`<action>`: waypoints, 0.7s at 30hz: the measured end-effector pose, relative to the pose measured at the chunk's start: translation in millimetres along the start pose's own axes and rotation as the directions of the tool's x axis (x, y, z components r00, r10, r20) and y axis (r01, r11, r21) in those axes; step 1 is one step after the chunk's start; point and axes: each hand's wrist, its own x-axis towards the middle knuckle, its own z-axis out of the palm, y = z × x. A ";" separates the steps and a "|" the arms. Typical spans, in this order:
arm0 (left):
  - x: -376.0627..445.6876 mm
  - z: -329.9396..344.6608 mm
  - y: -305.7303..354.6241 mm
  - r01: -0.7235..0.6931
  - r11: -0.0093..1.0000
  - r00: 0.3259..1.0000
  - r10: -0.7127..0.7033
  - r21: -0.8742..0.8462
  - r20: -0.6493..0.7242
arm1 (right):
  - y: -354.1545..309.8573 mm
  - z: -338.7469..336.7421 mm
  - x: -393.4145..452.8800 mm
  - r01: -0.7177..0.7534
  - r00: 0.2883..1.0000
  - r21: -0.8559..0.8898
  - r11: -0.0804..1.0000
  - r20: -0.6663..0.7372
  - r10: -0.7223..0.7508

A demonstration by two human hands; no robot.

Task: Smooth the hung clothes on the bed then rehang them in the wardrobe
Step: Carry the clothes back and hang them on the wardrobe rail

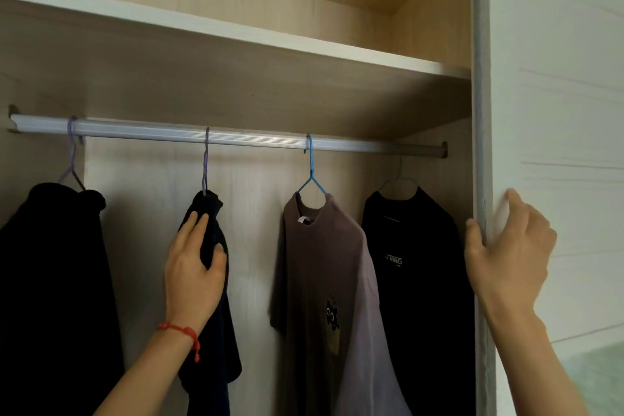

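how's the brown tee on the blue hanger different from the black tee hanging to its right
The brown t-shirt hangs on a blue hanger and carries a small cartoon cat print low on the front; the black t-shirt hangs on a thin pale hanger and has small white lettering on the chest. The brown one is turned at an angle, the black one faces more squarely out. Both hang untouched on the same rail.

The only readable text is the white brand name "LI-NING" printed on the chest of the black T-shirt (pixel 410 267) hanging at the right end of the wardrobe rail (pixel 236 138).
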 end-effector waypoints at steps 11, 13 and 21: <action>-16.9 -5.3 6.9 -0.029 0.999 0.999 0.028 -0.032 -0.037 | -7.9 4.9 -4.1 0.038 0.999 0.121 0.992 -0.036 -0.034; -18.7 -8.5 9.9 -0.044 0.999 0.998 0.043 -0.026 -0.034 | -15.5 4.6 -11.5 0.061 0.997 0.127 0.990 -0.044 -0.056; -21.6 -41.2 17.9 -0.117 0.993 0.993 0.117 0.002 -0.022 | -70.9 7.0 -55.9 0.097 0.995 0.156 0.983 -0.007 -0.097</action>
